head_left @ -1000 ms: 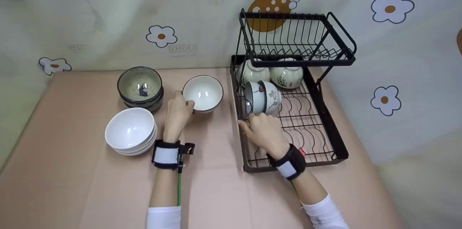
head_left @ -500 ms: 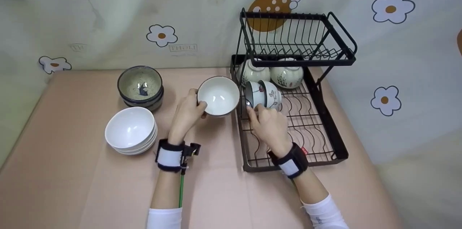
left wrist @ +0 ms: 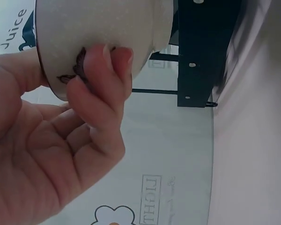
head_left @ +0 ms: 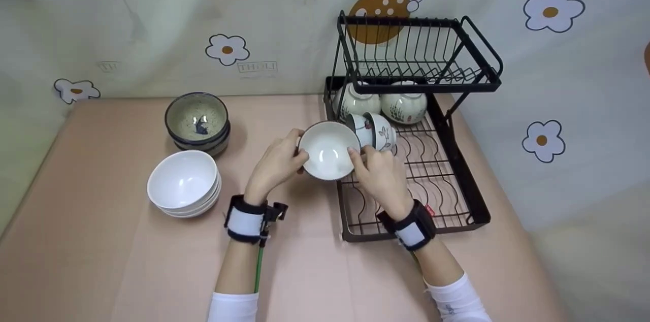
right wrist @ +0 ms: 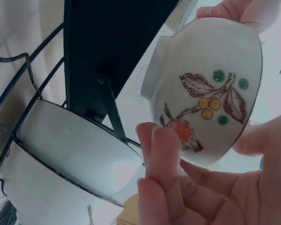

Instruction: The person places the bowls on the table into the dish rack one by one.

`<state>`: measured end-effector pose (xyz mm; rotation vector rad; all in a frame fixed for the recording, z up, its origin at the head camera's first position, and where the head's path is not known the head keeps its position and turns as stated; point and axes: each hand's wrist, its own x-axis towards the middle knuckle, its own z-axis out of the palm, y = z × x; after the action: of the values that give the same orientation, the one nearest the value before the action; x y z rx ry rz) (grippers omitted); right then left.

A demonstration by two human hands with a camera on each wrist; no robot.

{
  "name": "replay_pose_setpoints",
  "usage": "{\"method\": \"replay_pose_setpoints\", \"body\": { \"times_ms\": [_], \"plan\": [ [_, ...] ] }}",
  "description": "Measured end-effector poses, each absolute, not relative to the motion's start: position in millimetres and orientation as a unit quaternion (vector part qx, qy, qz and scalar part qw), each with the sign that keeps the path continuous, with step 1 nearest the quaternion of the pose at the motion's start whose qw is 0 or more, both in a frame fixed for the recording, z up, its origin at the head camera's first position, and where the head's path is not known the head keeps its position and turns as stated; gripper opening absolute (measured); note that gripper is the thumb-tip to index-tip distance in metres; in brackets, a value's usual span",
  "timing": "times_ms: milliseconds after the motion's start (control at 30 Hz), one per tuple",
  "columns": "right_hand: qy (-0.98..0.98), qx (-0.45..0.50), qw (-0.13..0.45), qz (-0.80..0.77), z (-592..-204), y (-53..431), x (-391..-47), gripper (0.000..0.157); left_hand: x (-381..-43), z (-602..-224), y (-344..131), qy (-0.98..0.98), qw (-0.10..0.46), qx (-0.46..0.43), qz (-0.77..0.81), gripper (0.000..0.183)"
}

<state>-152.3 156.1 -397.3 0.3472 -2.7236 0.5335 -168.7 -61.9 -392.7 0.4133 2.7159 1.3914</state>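
L grip [head_left: 274, 167]: closed to a pinch on the bowl [head_left: 329, 152], L side. Thumb over rim; L fingers [left wrist: 98, 101] curled agst outer wall, partly covering a dk leaf motif. R grip [head_left: 381, 174]: also pinched on same bowl, opp. side; thumb at rim, R fingers [right wrist: 165, 161] agst outside wall by a red fruit print.

Bowl: held up off counter [head_left: 299, 266], over L edge of the rack's lower tier, tilted, mouth twd head cam. Int. plain white, thin dk rim; ext. off-white w/ painted sprig [right wrist: 213, 101] (brn leaves, yel + grn dots).

Just beyond it, approx. behind R fingertips: pair of bowls [head_left: 382, 131] on edge in lower tier of blk wire rack [head_left: 473, 200], mouths to L. Farther back, two pale-grn bowls [head_left: 404, 106], foot up, partly under upper tier [head_left: 426, 89].

L of hands, well apart from rack: white bowl stack [head_left: 183, 180], nested, upright; behind it, grey-grn bowl stack [head_left: 195, 114], dk rims, blue figure inside top one.

Both wrists: blk wristbands [head_left: 246, 220] w/ pale patch; white sleeves [head_left: 233, 307]. Rear: printed backdrop [head_left: 152, 12], flowers + rabbit.
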Motion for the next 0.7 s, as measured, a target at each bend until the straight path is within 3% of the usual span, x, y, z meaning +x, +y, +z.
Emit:
{"method": "replay_pose_setpoints", "body": {
  "times_ms": [467,700],
  "plan": [
    [-0.945,0.126,0.206,0.22,-397.6,164.2,-155.9,0.027,-167.0,-395.2,-46.5,0.868,0.037,0.175,0.462,0.039],
    [-0.937,0.128,0.196,0.259,-400.0,166.6,-160.5,0.013,-166.0,-394.4,-42.6,0.868,0.026,0.19,0.458,0.041]
  ]
}}
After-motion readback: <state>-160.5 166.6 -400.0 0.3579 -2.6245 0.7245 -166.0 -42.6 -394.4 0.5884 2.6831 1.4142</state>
